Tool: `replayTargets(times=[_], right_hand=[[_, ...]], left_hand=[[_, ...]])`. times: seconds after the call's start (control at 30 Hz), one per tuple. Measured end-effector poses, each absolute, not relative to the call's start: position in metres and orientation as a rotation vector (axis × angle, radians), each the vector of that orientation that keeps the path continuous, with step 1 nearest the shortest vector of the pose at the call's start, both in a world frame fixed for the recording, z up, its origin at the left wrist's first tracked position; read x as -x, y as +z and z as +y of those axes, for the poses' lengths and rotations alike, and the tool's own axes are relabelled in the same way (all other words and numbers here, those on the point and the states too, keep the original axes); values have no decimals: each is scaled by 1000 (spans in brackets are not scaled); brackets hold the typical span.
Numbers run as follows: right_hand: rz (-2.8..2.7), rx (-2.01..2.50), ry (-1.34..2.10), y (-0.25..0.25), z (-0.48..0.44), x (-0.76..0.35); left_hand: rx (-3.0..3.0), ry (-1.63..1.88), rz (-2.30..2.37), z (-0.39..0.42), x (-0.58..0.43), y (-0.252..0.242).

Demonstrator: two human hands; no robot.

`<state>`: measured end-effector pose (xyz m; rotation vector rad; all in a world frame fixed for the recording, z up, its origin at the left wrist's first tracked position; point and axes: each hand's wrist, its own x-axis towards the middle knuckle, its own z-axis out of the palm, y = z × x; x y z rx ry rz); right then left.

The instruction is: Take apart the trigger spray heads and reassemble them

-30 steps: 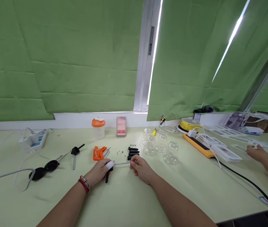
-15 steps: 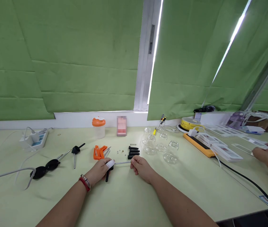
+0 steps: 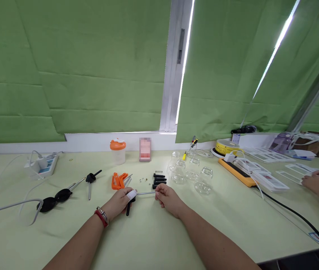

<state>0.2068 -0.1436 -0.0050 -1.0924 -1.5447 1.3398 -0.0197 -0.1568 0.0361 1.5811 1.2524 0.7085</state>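
My left hand [image 3: 122, 198] is closed around a black plastic piece [image 3: 128, 208] whose short arm sticks out below the fingers. From it a thin metal rod [image 3: 145, 193] runs level to the right. The fingertips of my right hand [image 3: 167, 197] pinch the rod's far end, and whatever else is in them is hidden. Just behind lie several black handle-like parts [image 3: 159, 180], a small spring [image 3: 158, 171], tiny metal bits [image 3: 146, 179] and an orange folding hex key set [image 3: 118, 181]. A similar black piece with a metal shaft [image 3: 90, 182] rests to the left.
Several clear glass jars [image 3: 203, 183] stand right of my hands. Beyond are an orange power strip [image 3: 240, 173] and a co-worker's hands [image 3: 318, 182] over white frames. An orange-lidded cup [image 3: 118, 152] stands behind; black oval parts [image 3: 55, 199] and a white cable [image 3: 13, 204] lie left.
My hands and the rod stay nearly in place. At the right, the co-worker's hands have shifted slightly with a white frame.
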Motion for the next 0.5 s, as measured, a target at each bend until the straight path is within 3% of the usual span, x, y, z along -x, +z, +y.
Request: replayTargets(times=[0.5], right_hand=[[-1534, 1150, 1334, -5, -143, -205]], left_hand=[[-1553, 717, 1260, -158, 19, 37]])
